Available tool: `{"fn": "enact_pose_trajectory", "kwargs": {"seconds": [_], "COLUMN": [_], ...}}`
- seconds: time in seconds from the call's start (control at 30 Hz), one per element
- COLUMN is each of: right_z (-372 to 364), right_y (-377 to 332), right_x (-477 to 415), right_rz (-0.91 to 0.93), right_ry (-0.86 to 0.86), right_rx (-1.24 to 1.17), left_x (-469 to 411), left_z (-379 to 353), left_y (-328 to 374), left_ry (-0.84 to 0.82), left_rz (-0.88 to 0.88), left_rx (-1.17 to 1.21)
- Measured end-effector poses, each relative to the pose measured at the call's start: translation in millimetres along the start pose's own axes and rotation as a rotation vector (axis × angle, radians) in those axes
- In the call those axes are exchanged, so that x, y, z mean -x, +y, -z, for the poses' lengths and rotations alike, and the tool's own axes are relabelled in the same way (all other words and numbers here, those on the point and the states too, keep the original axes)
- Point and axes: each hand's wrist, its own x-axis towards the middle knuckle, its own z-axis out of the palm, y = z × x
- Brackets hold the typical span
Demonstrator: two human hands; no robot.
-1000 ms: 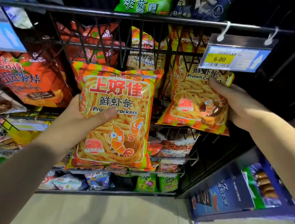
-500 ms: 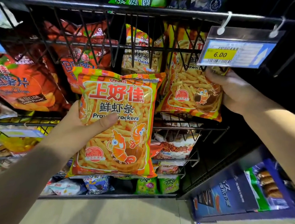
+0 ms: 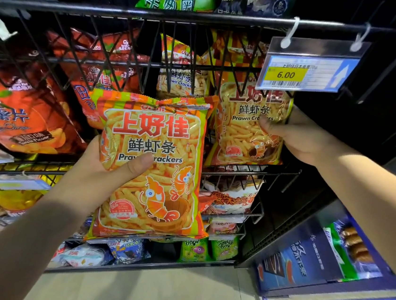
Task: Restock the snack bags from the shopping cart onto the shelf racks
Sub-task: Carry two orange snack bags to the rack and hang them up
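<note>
My left hand (image 3: 100,175) grips an orange prawn cracker bag (image 3: 153,184) by its left edge, thumb across the front, in front of the black wire rack (image 3: 158,13). A second prawn cracker bag (image 3: 240,135) sits at the right end of the rack's wire basket, its top behind the wires. My right hand (image 3: 297,139) holds it by the right edge with the thumb on its front. Another bag of the same kind (image 3: 178,76) stands further back in that basket.
A price tag reading 6.00 (image 3: 310,69) hangs from the top bar just above my right hand. Red potato chip bags (image 3: 20,117) fill the rack's left side. Lower wire shelves hold more snacks (image 3: 228,197). A blue shopping cart (image 3: 327,263) with packs stands at the lower right.
My right hand has lifted its bag up and into the wire basket under the price tag. The left hand has kept its bag in about the same place.
</note>
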Motion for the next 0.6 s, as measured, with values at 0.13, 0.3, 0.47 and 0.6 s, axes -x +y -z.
{"fn": "enact_pose_trajectory", "kwargs": {"seconds": [0.13, 0.3, 0.47, 0.6], "right_z": [-4.7, 1.8, 4.4, 3.5], "right_y": [10.5, 12.7, 21.5, 20.6], "right_x": [3.3, 3.3, 0.6, -0.4], "right_rz": [-0.007, -0.012, -0.091, -0.133], "right_ry": [-0.005, 0.039, 0.090, 0.114], "right_rx": [-0.001, -0.007, 0.061, 0.123], "left_x": [0.3, -0.5, -0.1, 0.4], "left_z": [-1.7, -2.3, -2.0, 0.7], "left_y": [-0.1, 0.0, 2.7, 3.3], "left_ry": [-0.013, -0.006, -0.007, -0.010], "left_rz": [0.002, -0.011, -0.014, -0.016], "left_rx": [0.001, 0.014, 0.019, 0.031]}}
